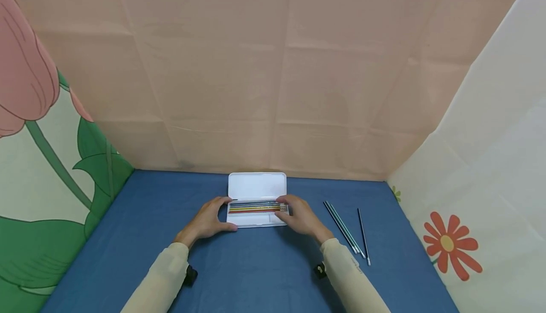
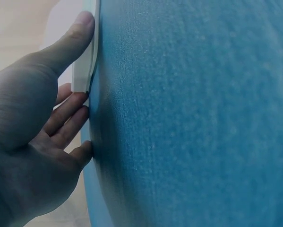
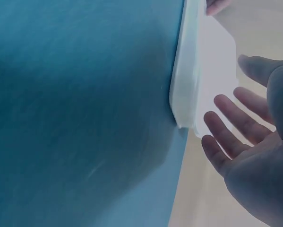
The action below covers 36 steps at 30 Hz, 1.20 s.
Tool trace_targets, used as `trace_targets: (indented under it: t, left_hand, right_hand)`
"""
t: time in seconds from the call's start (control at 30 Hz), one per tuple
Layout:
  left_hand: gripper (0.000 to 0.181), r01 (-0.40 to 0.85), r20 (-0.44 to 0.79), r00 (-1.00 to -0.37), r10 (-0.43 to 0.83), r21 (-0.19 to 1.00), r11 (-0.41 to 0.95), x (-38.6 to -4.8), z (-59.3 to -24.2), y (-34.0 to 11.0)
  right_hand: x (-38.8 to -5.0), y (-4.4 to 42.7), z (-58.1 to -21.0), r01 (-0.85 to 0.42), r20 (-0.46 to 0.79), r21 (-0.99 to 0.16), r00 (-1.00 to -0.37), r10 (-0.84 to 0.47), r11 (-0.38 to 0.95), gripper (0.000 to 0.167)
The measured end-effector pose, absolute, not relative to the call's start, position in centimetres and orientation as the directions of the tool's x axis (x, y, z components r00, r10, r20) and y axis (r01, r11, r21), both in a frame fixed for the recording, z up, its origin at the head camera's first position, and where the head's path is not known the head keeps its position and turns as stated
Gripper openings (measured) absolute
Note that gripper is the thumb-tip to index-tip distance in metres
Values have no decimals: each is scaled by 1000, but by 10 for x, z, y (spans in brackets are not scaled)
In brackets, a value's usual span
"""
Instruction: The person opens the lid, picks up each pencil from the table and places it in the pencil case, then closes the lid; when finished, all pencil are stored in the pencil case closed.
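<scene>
Near the back edge of the blue surface [image 1: 256,270], a white case [image 1: 253,220] with its lid [image 1: 257,186] folded back toward the tan backdrop [image 1: 273,76]. Inside the case, along its far half, a row of pencils [image 1: 251,207] laid lengthwise, side by side, with dark, yellow and reddish among the colours. White floor on view along the near half.

At the left end of the case, the left hand [image 1: 206,218] in a grip on it: thumb against the near side, fingers at the far side and around the end. In the left wrist view, thumb plainly flat on the outer wall.

At the right end, the right hand [image 1: 300,216] with fingers loosely extended and thumb apart from them, just over the ends of the pencils. Whether in contact with pencils or rim, impossible to tell.

To the right of the case, beyond the right hand, a small bunch of loose pencils [image 1: 346,229], dark and green, at a slant and close together. Just beside them, apart, a single dark pencil [image 1: 363,234].

On both arms, pale sleeves [image 1: 155,277]. To the right, a white cloth [image 1: 503,170] with a red flower [image 1: 447,243].
</scene>
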<state>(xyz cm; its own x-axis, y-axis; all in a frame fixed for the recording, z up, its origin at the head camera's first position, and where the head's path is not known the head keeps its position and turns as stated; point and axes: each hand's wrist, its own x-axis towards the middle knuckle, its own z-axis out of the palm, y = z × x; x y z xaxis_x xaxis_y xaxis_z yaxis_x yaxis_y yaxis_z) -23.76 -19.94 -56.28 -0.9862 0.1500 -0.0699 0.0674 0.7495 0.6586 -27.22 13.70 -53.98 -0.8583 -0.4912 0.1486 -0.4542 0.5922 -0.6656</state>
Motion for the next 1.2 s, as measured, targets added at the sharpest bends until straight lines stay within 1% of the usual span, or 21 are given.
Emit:
trace_targets:
  t: [0.23, 0.8, 1.2]
  left_hand:
    - [100, 75, -66, -985, 157, 658, 749, -237, -563, -200]
    - [102, 88, -52, -985, 163, 665, 741, -239, -564, -201]
    - [103, 71, -65, -987, 150, 655, 752, -237, -563, -200]
  right_hand:
    - [-259, 161, -547, -428, 150, -634, -885, -441, 643, 46]
    - [-226, 221, -557, -424, 181, -560, -901, -394, 712, 47]
    - [-211, 261, -555, -312, 128, -572, -947, -293, 758, 51]
